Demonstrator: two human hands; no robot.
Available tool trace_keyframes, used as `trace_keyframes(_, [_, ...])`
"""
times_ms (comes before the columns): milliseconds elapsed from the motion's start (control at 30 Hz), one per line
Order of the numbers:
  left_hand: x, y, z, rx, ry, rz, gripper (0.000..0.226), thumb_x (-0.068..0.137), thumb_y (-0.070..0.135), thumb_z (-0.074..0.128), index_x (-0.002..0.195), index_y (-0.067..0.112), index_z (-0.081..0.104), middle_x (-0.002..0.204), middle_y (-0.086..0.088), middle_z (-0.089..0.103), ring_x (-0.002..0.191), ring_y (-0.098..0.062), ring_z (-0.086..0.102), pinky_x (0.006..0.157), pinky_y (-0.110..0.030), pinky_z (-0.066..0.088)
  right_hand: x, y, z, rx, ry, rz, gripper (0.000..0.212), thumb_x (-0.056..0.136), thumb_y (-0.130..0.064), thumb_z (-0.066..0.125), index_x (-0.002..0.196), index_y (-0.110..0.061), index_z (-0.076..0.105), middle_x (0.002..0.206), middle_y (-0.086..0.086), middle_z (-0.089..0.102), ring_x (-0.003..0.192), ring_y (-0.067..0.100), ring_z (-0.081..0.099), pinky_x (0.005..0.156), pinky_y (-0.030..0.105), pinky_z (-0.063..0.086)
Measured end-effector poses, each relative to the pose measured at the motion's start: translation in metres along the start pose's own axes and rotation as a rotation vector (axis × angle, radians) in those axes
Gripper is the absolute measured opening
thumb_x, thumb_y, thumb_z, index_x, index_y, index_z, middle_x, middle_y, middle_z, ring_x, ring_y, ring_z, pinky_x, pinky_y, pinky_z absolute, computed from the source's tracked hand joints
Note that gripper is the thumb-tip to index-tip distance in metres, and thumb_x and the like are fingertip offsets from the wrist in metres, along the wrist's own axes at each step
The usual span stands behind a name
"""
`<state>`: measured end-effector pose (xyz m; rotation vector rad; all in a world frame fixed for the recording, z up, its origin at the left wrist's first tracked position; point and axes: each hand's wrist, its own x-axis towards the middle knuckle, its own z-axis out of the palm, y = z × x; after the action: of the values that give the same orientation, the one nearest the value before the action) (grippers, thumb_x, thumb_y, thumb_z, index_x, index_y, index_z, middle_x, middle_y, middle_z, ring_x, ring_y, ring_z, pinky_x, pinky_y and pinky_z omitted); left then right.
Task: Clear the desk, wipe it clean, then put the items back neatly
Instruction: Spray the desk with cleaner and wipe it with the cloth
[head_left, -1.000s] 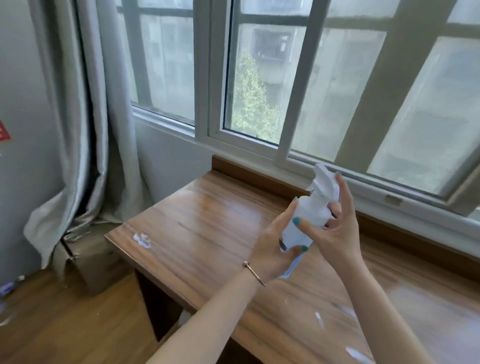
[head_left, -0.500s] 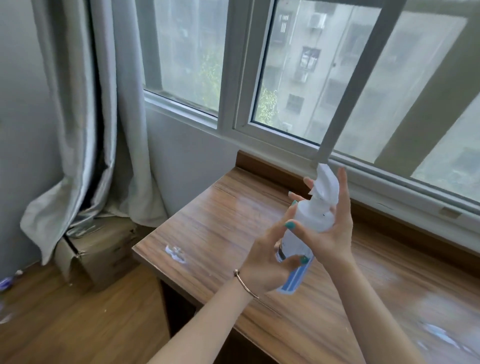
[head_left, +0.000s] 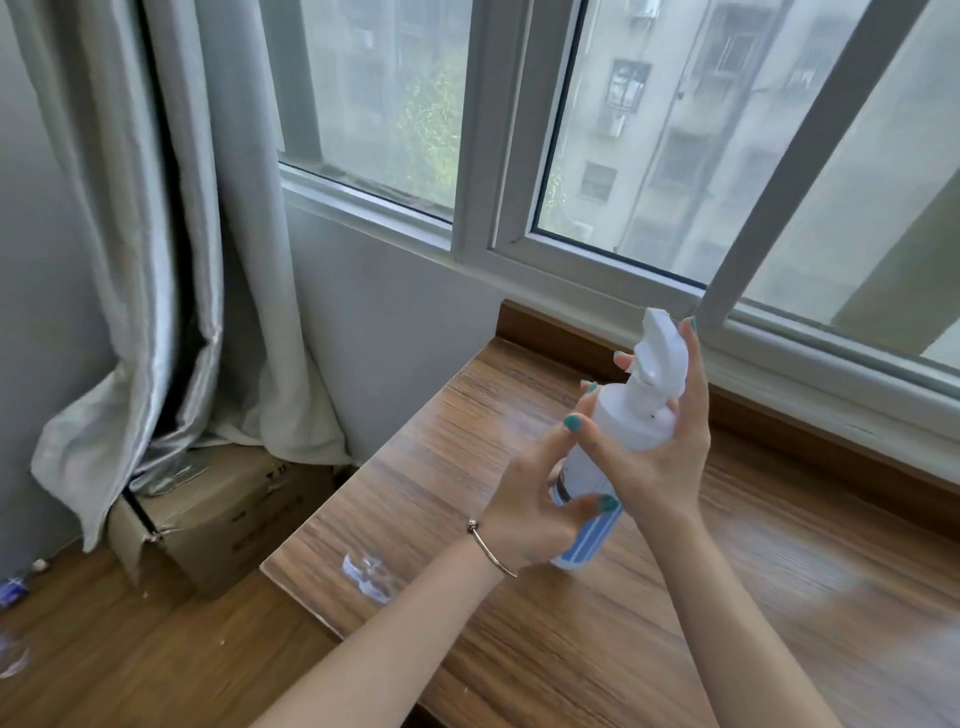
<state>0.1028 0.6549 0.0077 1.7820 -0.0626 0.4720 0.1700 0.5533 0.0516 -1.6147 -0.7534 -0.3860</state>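
While a white spray bottle (head_left: 621, 447) is held tilted above the wooden desk (head_left: 649, 613), it is gripped by both hands. The lower part of the bottle is clasped by the left hand (head_left: 530, 504), whose thumb is curled across the front near the striped blue label and whose forefinger is raised against the bottle's side. The upper part is wrapped by the right hand (head_left: 657, 447), its fingers (head_left: 693, 358) curled behind the white trigger head, which is pointed up and away toward the window (head_left: 597, 156); whether the trigger itself is being pressed cannot be told. The bottle is kept clear of the desk surface, over its left half and near the raised wooden back edge. A thin bracelet (head_left: 491, 548) is worn on the left wrist, and teal polish is seen on the nails. A small wet or foamy smear (head_left: 366, 571) is left on the desk near its front left corner, apart from the hands. To the left of the desk, a grey curtain (head_left: 171, 234) is hung down to a cardboard box (head_left: 208, 509) that is set on the wooden floor (head_left: 130, 665) against the wall. Apartment buildings and a tree are seen blurred through the glass.
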Motion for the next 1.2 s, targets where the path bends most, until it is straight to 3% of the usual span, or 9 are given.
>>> trace_keyframes(167, [0.016, -0.009, -0.019, -0.050, -0.047, 0.031, 0.083, 0.081, 0.009, 0.072, 0.144, 0.039, 0.027, 0.137, 0.006, 0.053, 0.128, -0.012, 0.050, 0.099, -0.041, 0.050, 0.011, 0.001, 0.024, -0.065, 0.075, 0.005, 0.104, 0.067, -0.027, 0.087, 0.148, -0.038, 0.022, 0.131, -0.040, 0.044, 0.117, 0.006, 0.058, 0.091, 0.052, 0.054])
trace_keyframes(233, [0.022, -0.012, -0.032, -0.081, -0.097, 0.047, 0.082, 0.081, 0.009, 0.072, 0.146, 0.033, 0.029, 0.138, 0.005, 0.052, 0.129, -0.013, 0.048, 0.099, -0.043, 0.050, 0.014, -0.002, 0.034, -0.094, 0.101, -0.012, 0.100, 0.069, -0.021, 0.085, 0.148, -0.036, 0.025, 0.128, -0.039, 0.047, 0.114, 0.003, 0.059, 0.089, 0.048, 0.056])
trace_keyframes(367, [0.032, -0.005, -0.070, -0.068, -0.301, 0.104, 0.083, 0.082, 0.012, 0.074, 0.146, 0.037, 0.028, 0.138, 0.024, 0.047, 0.128, -0.004, 0.046, 0.098, -0.034, 0.051, 0.016, -0.014, 0.047, -0.146, 0.169, 0.002, 0.104, 0.075, -0.009, 0.084, 0.151, -0.035, 0.018, 0.136, -0.002, 0.054, 0.113, 0.004, 0.060, 0.085, 0.026, 0.057])
trace_keyframes(433, [0.039, -0.002, -0.098, 0.007, -0.426, 0.186, 0.076, 0.084, 0.018, 0.073, 0.143, 0.042, 0.031, 0.138, 0.033, 0.043, 0.125, 0.001, 0.047, 0.093, -0.030, 0.053, 0.009, -0.025, 0.051, -0.132, 0.189, 0.045, 0.105, 0.074, -0.014, 0.081, 0.151, -0.040, 0.015, 0.134, 0.011, 0.055, 0.112, 0.011, 0.063, 0.084, 0.024, 0.056])
trace_keyframes(567, [0.061, -0.016, -0.158, 0.174, -0.432, 0.172, 0.031, 0.090, 0.031, 0.064, 0.121, 0.029, 0.064, 0.117, 0.011, 0.065, 0.104, -0.005, 0.062, 0.085, -0.038, 0.056, -0.017, -0.043, 0.059, -0.177, 0.115, 0.117, 0.104, 0.074, -0.012, 0.082, 0.147, -0.053, 0.021, 0.143, 0.005, 0.050, 0.119, 0.014, 0.060, 0.087, 0.028, 0.056])
trace_keyframes(700, [0.077, -0.034, -0.196, 0.417, -0.475, 0.028, 0.021, 0.093, 0.032, 0.058, 0.112, 0.033, 0.067, 0.103, 0.016, 0.067, 0.090, 0.000, 0.063, 0.086, -0.037, 0.054, -0.040, -0.058, 0.075, -0.201, 0.098, 0.223, 0.100, 0.075, 0.001, 0.081, 0.149, -0.038, 0.027, 0.137, 0.001, 0.055, 0.113, 0.008, 0.061, 0.079, 0.018, 0.053])
trace_keyframes(967, [0.085, -0.035, -0.209, 0.786, -0.473, -0.032, 0.025, 0.095, 0.039, 0.049, 0.117, 0.036, 0.062, 0.108, 0.015, 0.064, 0.099, -0.011, 0.061, 0.082, -0.033, 0.053, -0.051, -0.079, 0.092, -0.115, 0.175, 0.409, 0.091, 0.069, -0.016, 0.077, 0.144, -0.048, 0.037, 0.088, 0.000, 0.070, 0.080, 0.011, 0.067, 0.068, 0.022, 0.053])
trace_keyframes(1100, [0.087, -0.039, -0.208, 0.799, -0.445, -0.058, 0.026, 0.095, 0.040, 0.048, 0.118, 0.036, 0.060, 0.110, 0.017, 0.064, 0.100, -0.012, 0.061, 0.080, -0.030, 0.052, -0.049, -0.081, 0.093, -0.108, 0.113, 0.431, 0.091, 0.066, -0.024, 0.081, 0.141, -0.052, 0.038, 0.107, -0.001, 0.070, 0.100, 0.010, 0.067, 0.074, 0.024, 0.055])
trace_keyframes(1200, [0.087, -0.043, -0.210, 0.776, -0.396, -0.089, 0.026, 0.094, 0.037, 0.048, 0.118, 0.035, 0.061, 0.110, 0.016, 0.065, 0.100, -0.012, 0.061, 0.079, -0.030, 0.052, -0.048, -0.083, 0.093, -0.063, 0.101, 0.456, 0.092, 0.063, -0.035, 0.081, 0.141, -0.053, 0.038, 0.117, 0.000, 0.069, 0.112, 0.016, 0.065, 0.083, 0.034, 0.057])
